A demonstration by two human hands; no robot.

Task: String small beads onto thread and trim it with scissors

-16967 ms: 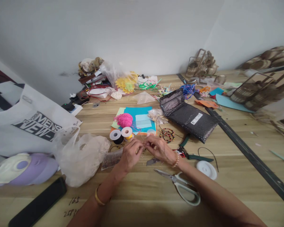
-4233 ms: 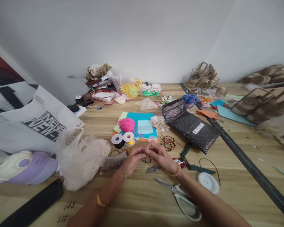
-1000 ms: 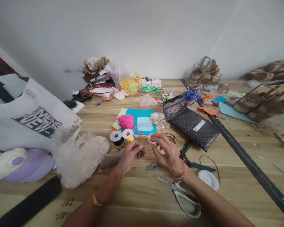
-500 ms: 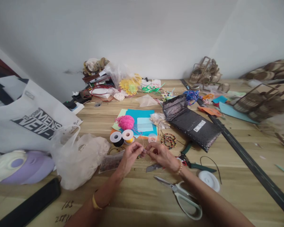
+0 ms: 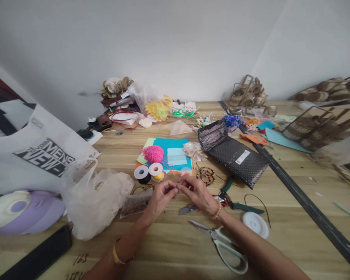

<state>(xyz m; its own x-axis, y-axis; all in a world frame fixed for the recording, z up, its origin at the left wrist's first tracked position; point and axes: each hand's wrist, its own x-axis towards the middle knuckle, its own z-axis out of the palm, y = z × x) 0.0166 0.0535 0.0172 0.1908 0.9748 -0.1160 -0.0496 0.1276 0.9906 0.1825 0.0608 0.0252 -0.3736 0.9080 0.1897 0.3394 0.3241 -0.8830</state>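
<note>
My left hand [image 5: 163, 193] and my right hand [image 5: 196, 192] meet above the middle of the table, fingertips nearly touching. Both pinch at a thin pale thread, of which only a short stretch shows above the fingers; anything smaller between the tips is hidden. Behind them stand a black thread spool [image 5: 142, 175] and a yellow thread spool [image 5: 156, 171]. A coil of beaded string [image 5: 205, 176] lies beyond my right hand. Left of my left hand is a clear bag of small dark beads [image 5: 136, 203]. Open scissors [image 5: 218, 237] lie beneath my right forearm.
Pink yarn [image 5: 154, 154] rests on blue paper [image 5: 175, 144]. Right of it lies a black bubble mailer [image 5: 236, 155]. Green-handled pliers [image 5: 246, 207], a utility knife [image 5: 189, 209] and a white spool [image 5: 255, 224] surround my right arm. A plastic bag [image 5: 96, 198] stands at left.
The view has shifted slightly. My fingertips have stayed close together, and the left fingers are curled a little more. Less of the thread shows now.
</note>
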